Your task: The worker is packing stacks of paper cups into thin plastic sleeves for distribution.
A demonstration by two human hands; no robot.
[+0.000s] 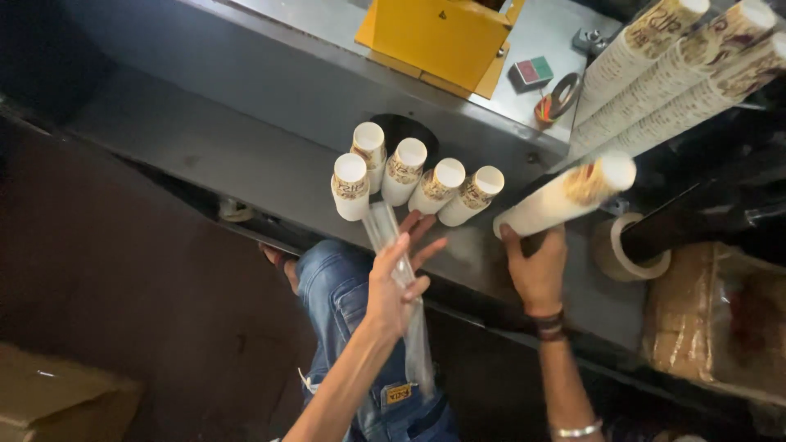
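While left hand (393, 286) pinches plastic sleeve (401, 278), cup stacks (409, 176) crowd shelf edge (270, 176).

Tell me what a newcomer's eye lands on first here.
Five stacks of paper cups fan out at centre on the grey machine ledge. The left hand holds a clear plastic sleeve below them, while the right hand grips another cup stack. A yellow housing sits above.

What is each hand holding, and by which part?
Left hand grips a clear plastic sleeve near its upper end. Right hand holds a stack of paper cups at its lower end.
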